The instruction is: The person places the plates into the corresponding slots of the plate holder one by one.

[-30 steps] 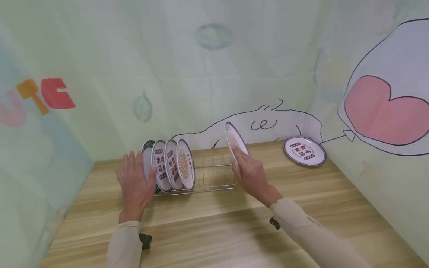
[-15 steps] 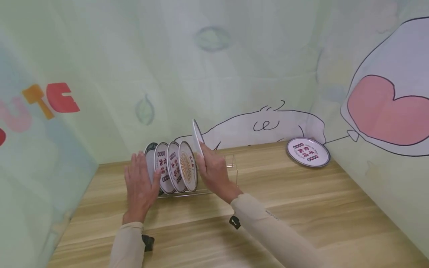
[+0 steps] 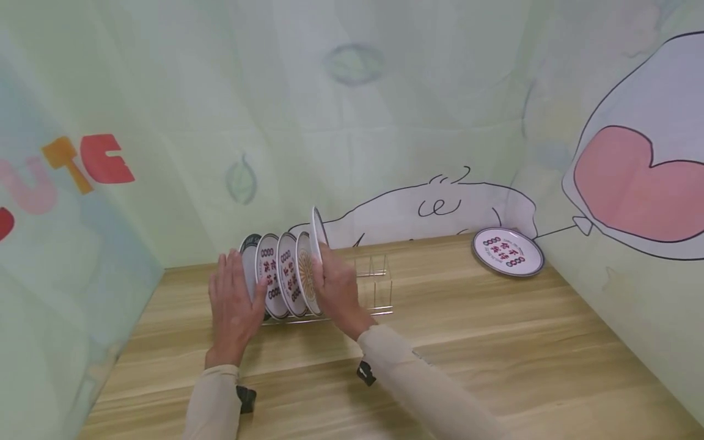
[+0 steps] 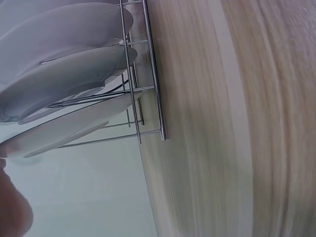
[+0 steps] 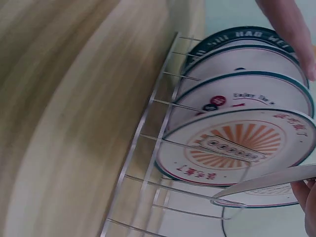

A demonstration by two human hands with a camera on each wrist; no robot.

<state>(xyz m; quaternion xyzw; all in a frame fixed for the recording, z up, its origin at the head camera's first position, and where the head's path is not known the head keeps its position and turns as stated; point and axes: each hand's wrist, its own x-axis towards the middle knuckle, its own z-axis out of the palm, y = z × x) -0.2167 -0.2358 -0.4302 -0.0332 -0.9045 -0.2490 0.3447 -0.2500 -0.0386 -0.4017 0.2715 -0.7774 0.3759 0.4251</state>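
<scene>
A wire dish rack (image 3: 382, 311) holds several round plates on edge in its left part. The rightmost racked plate carries an orange sunburst (image 5: 237, 143); the leftmost plate (image 3: 249, 269) has a dark green rim. My right hand (image 3: 340, 293) grips another white plate (image 5: 266, 181) by its edge. It stands nearly upright just right of the sunburst plate, its lower edge among the rack wires. My left hand (image 3: 233, 305) lies along the left end of the row, fingers straight, thumb by the plates' front. Whether it touches them cannot be told.
One white plate with red lettering (image 3: 508, 252) lies flat on the wooden table (image 3: 440, 342) at the back right, near the corner of the printed cloth walls (image 3: 352, 122). Wire slots right of the held plate bear no plates.
My right hand has carried its plate leftward from the rack's right end and lowered it beside the sunburst plate. The left hand has stayed by the row's left end.
</scene>
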